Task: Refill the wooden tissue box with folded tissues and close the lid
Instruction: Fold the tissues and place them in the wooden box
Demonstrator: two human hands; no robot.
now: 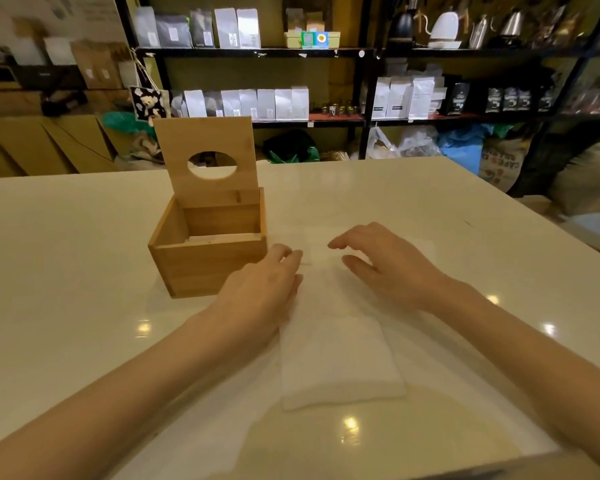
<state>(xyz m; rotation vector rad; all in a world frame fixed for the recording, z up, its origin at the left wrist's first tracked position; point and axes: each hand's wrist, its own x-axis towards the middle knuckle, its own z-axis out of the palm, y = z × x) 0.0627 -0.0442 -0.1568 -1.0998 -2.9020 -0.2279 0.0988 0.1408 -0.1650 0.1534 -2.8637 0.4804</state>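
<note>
The wooden tissue box (205, 265) stands on the white table, left of centre. Its lid (207, 161), with a round hole, is raised upright at the back. A little white tissue shows low inside the box. White tissues (336, 358) lie spread flat on the table to the right of the box, with a folded strip reaching toward me. My left hand (260, 292) rests on the tissue's left edge, its fingertips pinching a corner right beside the box. My right hand (392, 265) hovers palm down over the tissue, fingers spread and slightly curled.
The white table (66, 271) runs wide around the box. Behind it stand black shelves (257, 51) with white and dark pouches, kettles and jars. Cardboard boxes (42, 143) and bags sit on the floor beyond the far edge.
</note>
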